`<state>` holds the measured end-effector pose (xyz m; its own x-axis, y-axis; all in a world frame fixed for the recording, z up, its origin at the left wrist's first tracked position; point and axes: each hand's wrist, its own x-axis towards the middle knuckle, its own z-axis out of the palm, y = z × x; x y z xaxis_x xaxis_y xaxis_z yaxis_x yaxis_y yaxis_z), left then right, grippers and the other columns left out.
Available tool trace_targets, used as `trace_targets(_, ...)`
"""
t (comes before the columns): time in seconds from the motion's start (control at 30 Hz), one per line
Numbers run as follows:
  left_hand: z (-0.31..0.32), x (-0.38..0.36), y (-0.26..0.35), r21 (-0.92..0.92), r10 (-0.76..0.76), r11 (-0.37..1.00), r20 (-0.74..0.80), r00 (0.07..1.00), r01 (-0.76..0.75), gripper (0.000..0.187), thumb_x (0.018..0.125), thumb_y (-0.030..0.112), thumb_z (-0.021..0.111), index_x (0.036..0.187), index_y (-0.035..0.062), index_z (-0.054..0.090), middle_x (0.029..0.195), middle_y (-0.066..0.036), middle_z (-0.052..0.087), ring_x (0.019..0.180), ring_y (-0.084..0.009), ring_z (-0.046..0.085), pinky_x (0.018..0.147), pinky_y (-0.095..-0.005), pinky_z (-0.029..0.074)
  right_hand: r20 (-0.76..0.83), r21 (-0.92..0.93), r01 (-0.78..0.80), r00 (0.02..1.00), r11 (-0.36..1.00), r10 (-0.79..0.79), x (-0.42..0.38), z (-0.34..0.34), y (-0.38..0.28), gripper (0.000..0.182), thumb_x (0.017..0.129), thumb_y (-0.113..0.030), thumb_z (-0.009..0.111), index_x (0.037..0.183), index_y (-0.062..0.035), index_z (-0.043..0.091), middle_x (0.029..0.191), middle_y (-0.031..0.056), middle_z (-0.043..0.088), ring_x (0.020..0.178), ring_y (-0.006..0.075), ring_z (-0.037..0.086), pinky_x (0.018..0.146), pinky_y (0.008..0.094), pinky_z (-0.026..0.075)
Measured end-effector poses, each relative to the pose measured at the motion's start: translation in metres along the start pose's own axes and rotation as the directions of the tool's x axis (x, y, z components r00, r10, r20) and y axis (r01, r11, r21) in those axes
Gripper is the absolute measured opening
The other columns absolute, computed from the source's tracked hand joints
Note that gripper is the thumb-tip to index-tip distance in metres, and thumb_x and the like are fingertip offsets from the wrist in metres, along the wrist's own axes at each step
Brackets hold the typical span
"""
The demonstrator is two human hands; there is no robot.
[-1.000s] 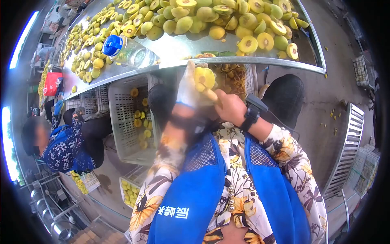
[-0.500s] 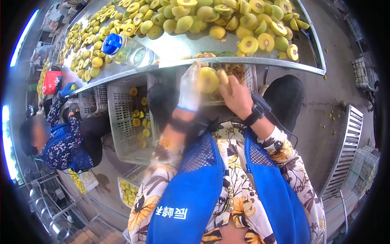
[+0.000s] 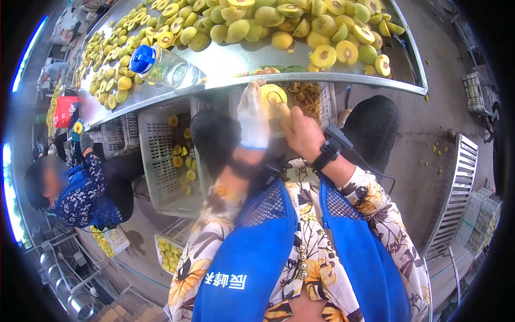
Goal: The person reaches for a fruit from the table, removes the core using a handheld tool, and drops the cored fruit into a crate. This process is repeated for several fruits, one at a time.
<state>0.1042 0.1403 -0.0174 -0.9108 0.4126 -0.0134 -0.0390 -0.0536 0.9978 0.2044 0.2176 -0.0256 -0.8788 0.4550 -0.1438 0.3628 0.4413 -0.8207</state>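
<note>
My left hand (image 3: 252,117), in a white glove, is closed around the edge of a yellow peach half (image 3: 271,92), its cut face turned up toward me. In my bare right hand (image 3: 306,135) is a pitting tool (image 3: 285,112) with a light, wood-like handle. Its curved loop end lies against the middle of the cut face. Both hands are just in front of the metal table's near rim (image 3: 322,77). Below them, a crate holds reddish-brown pits and scraps (image 3: 303,99), partly hidden by my hands.
Halved peaches (image 3: 236,31) are heaped on the metal table, near a blue-capped water bottle (image 3: 166,67). A pale crate (image 3: 161,188) with some peach halves stands left of my legs. A co-worker (image 3: 86,188) sits farther left. A slatted metal rack (image 3: 453,196) is at right.
The pitting tool's loop has come onto the peach half's cut face, and the peach half is tilted more toward me. The co-worker's hand has moved back from the table edge with a fruit.
</note>
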Motion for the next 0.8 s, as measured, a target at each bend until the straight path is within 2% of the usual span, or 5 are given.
trace_targets(0.17, 0.005, 0.0, -0.009, -0.087, 0.014, 0.996, -0.023, 1.0, -0.016, 0.036, 0.093, 0.03, 0.044, 0.105, -0.0016, 0.056, 0.098, -0.008, 0.057, 0.088, -0.0133, 0.054, 0.079, -0.0259, 0.045, 0.023, -0.032, -0.091, 0.995, 0.995, 0.092, 0.001, 0.002, -0.002, 0.02, 0.079, -0.012, 0.051, 0.089, 0.0011, 0.039, 0.068, 0.0283, 0.055, 0.067, 0.0461, 0.054, 0.059, 0.052, 0.042)
trace_targets(0.27, 0.008, -0.001, 0.011, -0.124, -0.151, 0.98, 0.052, 0.987, 0.156, 0.032, 0.09, 0.027, 0.049, 0.1, -0.0016, 0.059, 0.092, -0.007, 0.059, 0.083, -0.0123, 0.055, 0.075, -0.0252, 0.046, 0.023, -0.039, -0.125, 0.992, 0.991, 0.126, -0.002, 0.011, 0.003, 0.019, 0.078, -0.009, 0.05, 0.089, 0.0013, 0.039, 0.068, 0.0283, 0.055, 0.067, 0.0457, 0.054, 0.059, 0.0517, 0.043)
trace_targets(0.47, -0.01, 0.011, -0.01, -0.173, -0.286, 0.937, 0.127, 0.95, 0.305, 0.024, 0.084, 0.02, 0.055, 0.093, -0.002, 0.061, 0.085, -0.007, 0.061, 0.074, -0.0128, 0.057, 0.065, -0.0229, 0.048, 0.136, -0.101, -0.031, 0.99, 0.994, 0.045, -0.004, 0.006, 0.005, 0.017, 0.077, -0.008, 0.05, 0.088, 0.0014, 0.041, 0.068, 0.0272, 0.056, 0.067, 0.044, 0.056, 0.059, 0.0503, 0.044)
trace_targets(0.53, -0.011, 0.012, -0.012, -0.165, -0.304, 0.934, 0.101, 0.947, 0.318, 0.023, 0.083, 0.019, 0.056, 0.092, -0.002, 0.062, 0.082, -0.006, 0.061, 0.074, -0.0127, 0.057, 0.064, -0.0225, 0.047, 0.175, -0.119, 0.005, 0.984, 0.993, 0.016, 0.0, 0.005, 0.009, 0.016, 0.077, -0.007, 0.05, 0.088, 0.0017, 0.041, 0.068, 0.027, 0.056, 0.067, 0.0438, 0.056, 0.059, 0.05, 0.044)
trace_targets(0.8, -0.003, 0.004, -0.019, -0.002, -0.182, 0.983, -0.008, 0.983, 0.182, 0.022, 0.082, 0.014, 0.058, 0.093, -0.0039, 0.063, 0.088, -0.008, 0.065, 0.081, -0.0114, 0.058, 0.075, -0.0222, 0.045, 0.173, 0.124, -0.191, 0.97, 0.974, 0.168, -0.008, 0.022, 0.003, 0.023, 0.077, -0.01, 0.05, 0.095, 0.0031, 0.046, 0.067, 0.0255, 0.057, 0.065, 0.0416, 0.057, 0.061, 0.0454, 0.047)
